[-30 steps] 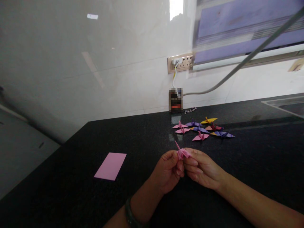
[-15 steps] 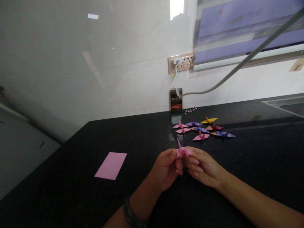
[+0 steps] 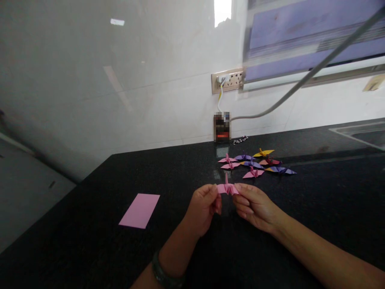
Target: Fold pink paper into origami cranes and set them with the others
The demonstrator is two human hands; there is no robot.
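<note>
A small pink paper crane point(image 3: 227, 188) is held above the black countertop point(image 3: 90, 241), its wings spread sideways. My left hand point(image 3: 203, 208) pinches its left wing and my right hand point(image 3: 255, 205) pinches its right wing; both hands are closed on it. Just beyond lies a cluster of several finished paper cranes point(image 3: 255, 163) in pink, purple, yellow and red. A flat pink paper sheet point(image 3: 140, 210) lies on the counter to the left of my hands.
A small dark device point(image 3: 222, 127) stands against the white wall, wired to a socket strip point(image 3: 227, 80). A grey hose point(image 3: 300, 82) runs up to the right. A sink edge point(image 3: 357, 131) shows at far right. The counter's left edge drops off diagonally.
My hands have moved slightly apart and forward, pulling the pink crane's wings out flat; earlier the crane was bunched between my fingertips.
</note>
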